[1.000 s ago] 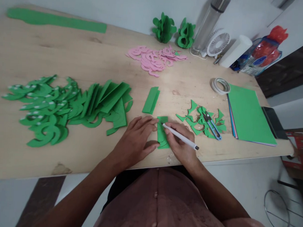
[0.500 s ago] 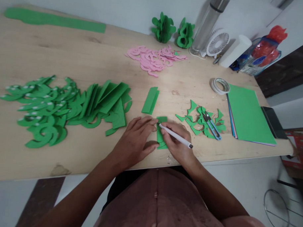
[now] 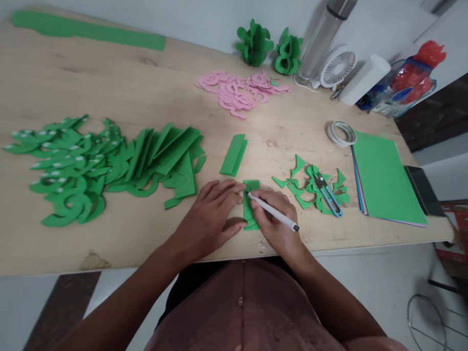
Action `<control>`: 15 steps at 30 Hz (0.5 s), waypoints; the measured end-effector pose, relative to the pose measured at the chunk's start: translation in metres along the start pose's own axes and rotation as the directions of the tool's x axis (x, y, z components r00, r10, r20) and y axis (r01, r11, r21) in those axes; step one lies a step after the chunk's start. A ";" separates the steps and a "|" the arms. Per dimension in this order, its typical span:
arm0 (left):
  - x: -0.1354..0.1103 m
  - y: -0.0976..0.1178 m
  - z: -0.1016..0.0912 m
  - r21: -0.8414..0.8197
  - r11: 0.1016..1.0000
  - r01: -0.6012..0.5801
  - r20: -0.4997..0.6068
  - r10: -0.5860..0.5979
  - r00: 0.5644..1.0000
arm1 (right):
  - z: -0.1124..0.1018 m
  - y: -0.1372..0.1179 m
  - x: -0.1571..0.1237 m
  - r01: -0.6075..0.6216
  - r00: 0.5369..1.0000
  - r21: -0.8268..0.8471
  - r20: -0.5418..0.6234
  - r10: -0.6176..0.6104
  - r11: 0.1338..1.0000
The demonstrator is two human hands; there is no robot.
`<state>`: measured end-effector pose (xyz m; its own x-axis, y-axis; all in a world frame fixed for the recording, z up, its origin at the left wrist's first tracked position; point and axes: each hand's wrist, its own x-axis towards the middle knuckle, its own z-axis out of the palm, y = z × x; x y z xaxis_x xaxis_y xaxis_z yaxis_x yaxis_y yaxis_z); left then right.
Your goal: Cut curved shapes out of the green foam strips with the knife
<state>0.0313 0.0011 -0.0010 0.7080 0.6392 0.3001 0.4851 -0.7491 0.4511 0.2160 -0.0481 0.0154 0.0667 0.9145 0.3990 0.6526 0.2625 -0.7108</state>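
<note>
A small folded piece of green paper (image 3: 249, 212) lies on the table near its front edge, with curved lines faintly visible on it. My left hand (image 3: 211, 215) rests flat with fingers stretched out, its fingertips and thumb touching the paper's left edge. Gripped in my right hand (image 3: 275, 218) is a white pen (image 3: 273, 211) with a dark end, its tip down at the upper part of the paper. Just beyond my hands lies another folded green paper strip (image 3: 233, 156).
Left stands a heap of cut green paper shapes (image 3: 76, 170). Pink paper cutouts (image 3: 233, 91) lie farther back. To the right are green scraps (image 3: 300, 185) with blue thread snips (image 3: 329, 194), tape rolls (image 3: 341, 133) and stacked coloured paper (image 3: 387, 178). A bottle (image 3: 325, 40) and fan (image 3: 338, 66) stand behind.
The whole view has shifted very slightly. Both hands, the pen and the paper keep nearly the same positions relative to each other.
</note>
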 end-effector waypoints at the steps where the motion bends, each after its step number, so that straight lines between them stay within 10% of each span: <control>1: 0.000 0.000 0.000 -0.001 1.000 0.001 0.000 -0.001 1.000 | 0.000 0.000 0.000 0.001 1.000 -0.001 0.002 -0.001 1.000; 15: 0.002 0.002 -0.003 0.027 0.999 -0.019 0.013 0.018 1.000 | -0.003 -0.002 -0.002 0.025 1.000 -0.012 -0.009 -0.025 1.000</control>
<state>0.0321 0.0010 0.0033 0.7236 0.6230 0.2970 0.4854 -0.7653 0.4228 0.2173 -0.0514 0.0178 0.0577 0.9048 0.4220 0.6630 0.2813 -0.6938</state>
